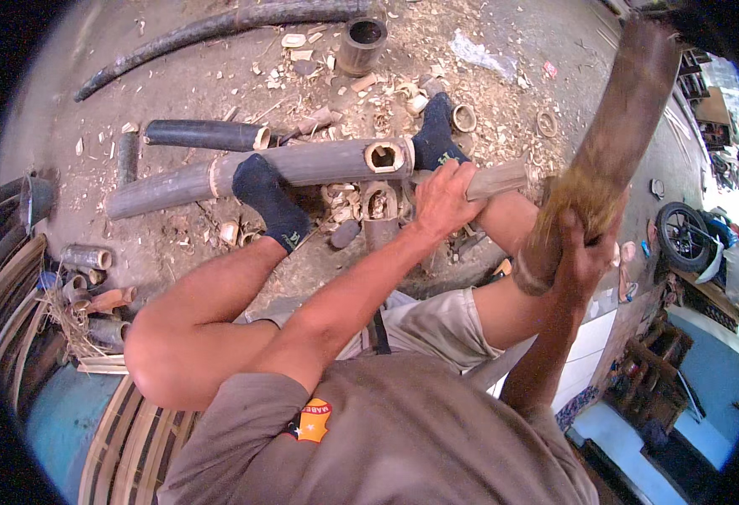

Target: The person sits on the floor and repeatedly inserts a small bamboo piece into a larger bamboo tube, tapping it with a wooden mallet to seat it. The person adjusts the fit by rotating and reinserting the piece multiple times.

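A long bamboo pole [319, 162] lies across the ground, with a squarish hole cut in its wall near the right end. My feet, in dark socks, rest against it: the left foot [262, 192] on top, the right foot [441, 135] by the holed end. Past that end, my left hand [447, 199] is closed round a pale wooden stick [504, 178] that points right; whether it has a blade is hidden. Raised over my right thigh, a thick brown bamboo length [617, 109], partly blurred, is gripped near its lower end by my right hand [586, 248].
Wood chips litter the ground. Beyond the pole are a short dark bamboo tube [205, 135], an upright bamboo cup [362, 46] and a long dark pole [218, 29]. Bamboo slats [125, 446] and cut pieces lie at left. At right stands a motorbike wheel [683, 236].
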Demonstrator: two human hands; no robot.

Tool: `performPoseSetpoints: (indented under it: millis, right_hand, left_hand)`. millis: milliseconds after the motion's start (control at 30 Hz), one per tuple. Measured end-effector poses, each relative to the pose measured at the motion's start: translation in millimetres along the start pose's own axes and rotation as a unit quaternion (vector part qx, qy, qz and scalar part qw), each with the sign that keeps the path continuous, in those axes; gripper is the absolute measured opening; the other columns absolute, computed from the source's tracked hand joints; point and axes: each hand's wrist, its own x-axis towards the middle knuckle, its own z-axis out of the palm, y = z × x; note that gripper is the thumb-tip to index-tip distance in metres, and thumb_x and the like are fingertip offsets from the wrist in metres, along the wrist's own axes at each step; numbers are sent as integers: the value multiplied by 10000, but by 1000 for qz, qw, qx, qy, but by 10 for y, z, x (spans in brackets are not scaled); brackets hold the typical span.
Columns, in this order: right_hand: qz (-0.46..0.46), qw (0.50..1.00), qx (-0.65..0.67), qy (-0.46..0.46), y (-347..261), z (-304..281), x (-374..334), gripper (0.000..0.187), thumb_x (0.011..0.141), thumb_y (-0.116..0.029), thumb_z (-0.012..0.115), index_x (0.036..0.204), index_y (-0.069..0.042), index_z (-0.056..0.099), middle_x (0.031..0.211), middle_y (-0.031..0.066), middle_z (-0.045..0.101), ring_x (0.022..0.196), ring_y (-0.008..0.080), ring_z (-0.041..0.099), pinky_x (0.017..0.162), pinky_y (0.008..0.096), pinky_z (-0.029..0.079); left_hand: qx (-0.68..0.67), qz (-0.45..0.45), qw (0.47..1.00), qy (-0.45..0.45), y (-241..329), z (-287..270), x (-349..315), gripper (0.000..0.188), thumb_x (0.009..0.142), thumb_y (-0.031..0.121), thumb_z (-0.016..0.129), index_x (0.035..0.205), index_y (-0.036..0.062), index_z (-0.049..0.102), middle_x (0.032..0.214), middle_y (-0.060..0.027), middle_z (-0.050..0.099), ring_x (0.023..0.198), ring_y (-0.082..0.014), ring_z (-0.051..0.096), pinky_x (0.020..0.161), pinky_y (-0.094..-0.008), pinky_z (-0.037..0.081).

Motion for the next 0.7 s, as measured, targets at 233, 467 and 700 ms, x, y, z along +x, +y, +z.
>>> performPoseSetpoints:
  millis: [233, 467, 700]
  right_hand:
    - [133, 989, -65, 15, 618, -94, -538, 786, 907, -290, 746, 1570, -29, 415, 1407, 189, 614, 1206, 296, 628, 1059, 414, 478]
    - [228, 966, 93, -73, 521, 457, -533, 640, 960, -245, 724, 1509, -28, 476, 1320, 195, 665, 1186, 281, 645, 1034, 403, 496]
    - [431, 885, 151, 87, 409, 154, -89, 534, 1010, -222, 683, 1451, 39, 534, 1281, 147, 674, 1126, 235, 646, 993, 355, 513]
  left_hand:
    - [42, 21, 999, 27, -421, 249, 267, 386, 723, 291, 863, 950, 106, 611, 921, -107, 606, 861, -368, 661, 710, -508, 537]
    - [61, -20, 998, -27, -493, 268, 231, 381, 732, 302, 850, 951, 113, 603, 903, -98, 622, 867, -367, 669, 725, -501, 536]
    - [68, -46, 996, -38, -621, 267, 206, 411, 717, 314, 854, 979, 104, 617, 957, -117, 653, 908, -384, 681, 744, -506, 535]
